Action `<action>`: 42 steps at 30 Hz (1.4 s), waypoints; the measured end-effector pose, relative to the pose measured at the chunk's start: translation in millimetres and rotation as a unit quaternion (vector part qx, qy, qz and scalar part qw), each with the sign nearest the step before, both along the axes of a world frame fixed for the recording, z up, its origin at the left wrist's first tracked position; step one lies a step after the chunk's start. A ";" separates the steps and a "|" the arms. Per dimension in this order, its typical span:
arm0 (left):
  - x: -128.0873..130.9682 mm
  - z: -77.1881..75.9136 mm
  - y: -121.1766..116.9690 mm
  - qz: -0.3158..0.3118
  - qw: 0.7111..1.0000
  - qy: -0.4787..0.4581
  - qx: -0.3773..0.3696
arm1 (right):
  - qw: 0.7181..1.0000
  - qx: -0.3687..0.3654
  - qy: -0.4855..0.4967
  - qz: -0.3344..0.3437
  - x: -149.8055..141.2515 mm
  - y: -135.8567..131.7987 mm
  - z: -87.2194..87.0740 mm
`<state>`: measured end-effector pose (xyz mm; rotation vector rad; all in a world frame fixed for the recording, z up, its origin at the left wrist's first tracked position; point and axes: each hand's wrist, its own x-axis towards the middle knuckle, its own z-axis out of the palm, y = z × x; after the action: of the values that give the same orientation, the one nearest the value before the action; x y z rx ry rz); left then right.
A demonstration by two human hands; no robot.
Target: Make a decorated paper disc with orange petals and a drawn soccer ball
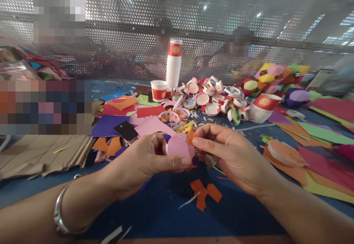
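Observation:
Between thumb and fingers my left hand point(155, 159) grips a pink paper cutout point(180, 148) with a rounded, lobed edge. A bit of dark blue paper shows at its left side. My right hand point(225, 146) pinches a small orange paper piece point(190, 137) against the cutout's right edge. Whether the two are stuck together I cannot tell. On the blue table below my hands lie several orange paper scraps point(203, 196) and a thin white strip. A silver bangle point(58, 210) circles my left wrist.
Ahead stand a tall cup stack point(173, 68), a single paper cup point(159, 92) and a tilted cup stack point(264, 107). A pile of round cup-bottom pieces point(201, 99) lies between them. Coloured paper sheets point(326, 162) spread right; flattened brown cardboard point(47, 155) lies left. A perforated metal screen point(116, 52) rises behind.

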<state>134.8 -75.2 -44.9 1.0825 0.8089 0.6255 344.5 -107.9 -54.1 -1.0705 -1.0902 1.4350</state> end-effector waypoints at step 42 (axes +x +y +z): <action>2.4 -1.5 -13.5 0.002 0.994 0.069 0.086 | 0.998 0.048 -0.042 -0.010 -8.4 -5.2 2.6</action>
<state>137.3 -88.7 -46.4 1.2928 0.8882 0.6390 336.1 -113.0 -51.4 -1.0776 -1.1930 1.3174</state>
